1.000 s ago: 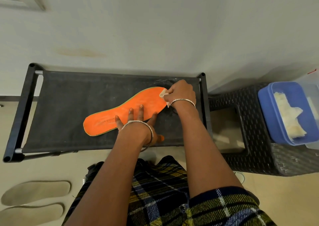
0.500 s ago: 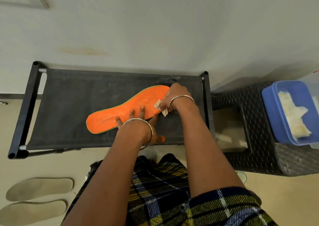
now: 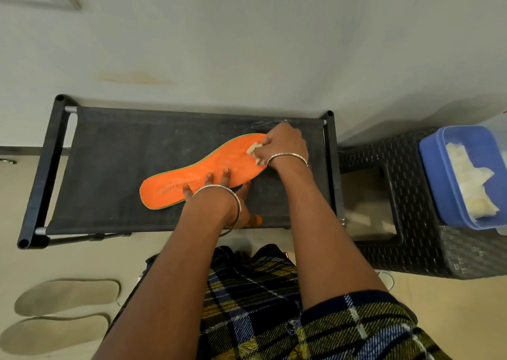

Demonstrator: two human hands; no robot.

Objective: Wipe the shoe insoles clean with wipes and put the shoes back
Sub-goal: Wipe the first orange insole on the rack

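An orange insole point(image 3: 197, 171) lies flat on the black fabric shelf of a shoe rack point(image 3: 115, 167), toe end to the right. My left hand point(image 3: 219, 189) presses on its middle with straight, spread fingers. My right hand point(image 3: 285, 145) grips a crumpled pale wipe point(image 3: 253, 151) against the toe end of the insole. Two grey insoles point(image 3: 65, 293) lie on the floor at the lower left.
A dark woven stool point(image 3: 406, 195) stands right of the rack. On it sits a blue tub point(image 3: 439, 184) with several pale wipes point(image 3: 472, 184) inside. The wall runs close behind the rack. My checked garment fills the bottom of the view.
My right hand with the wipe slid down toward the near edge of the insole's toe end, then back up onto it. My left hand stayed pressed on the insole.
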